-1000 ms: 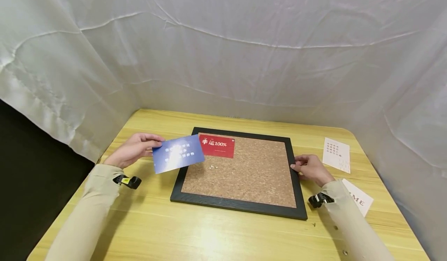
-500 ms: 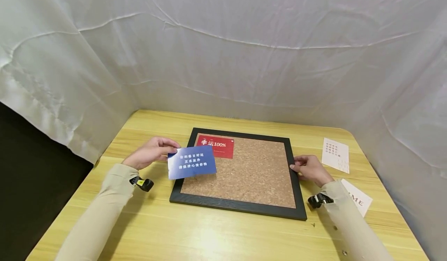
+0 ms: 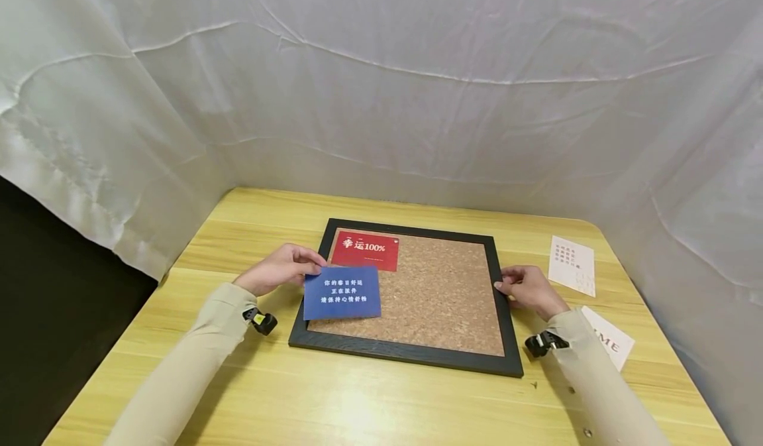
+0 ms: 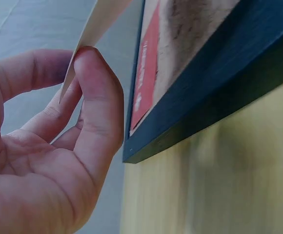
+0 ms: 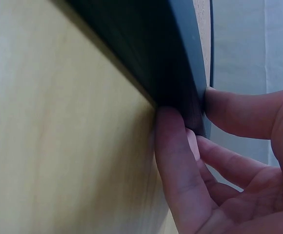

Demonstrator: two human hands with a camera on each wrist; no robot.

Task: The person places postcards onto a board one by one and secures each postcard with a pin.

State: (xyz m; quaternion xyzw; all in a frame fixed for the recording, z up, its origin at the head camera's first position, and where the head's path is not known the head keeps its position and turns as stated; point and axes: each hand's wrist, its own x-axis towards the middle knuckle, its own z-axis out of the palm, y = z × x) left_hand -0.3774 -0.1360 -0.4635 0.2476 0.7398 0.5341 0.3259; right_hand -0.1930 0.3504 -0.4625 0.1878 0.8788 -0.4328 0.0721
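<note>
A blue card with white Chinese lettering is pinched at its upper left corner between the thumb and finger of my left hand. It hangs over the lower left part of a black-framed corkboard, just below a red card on the cork. In the left wrist view the card's pale back shows, tilted and apart from the board. My right hand grips the board's right edge. Its thumb rests on top of the black frame, with a finger low against the frame's side in the right wrist view.
Two white printed cards lie right of the board: one farther back, another partly under the right forearm. A tiny dark bit lies near the board's lower right corner. White cloth hangs behind the wooden table.
My left hand has carried the blue card right and down over the board, leveling it and uncovering the red card's left part. The right hand stays on the frame.
</note>
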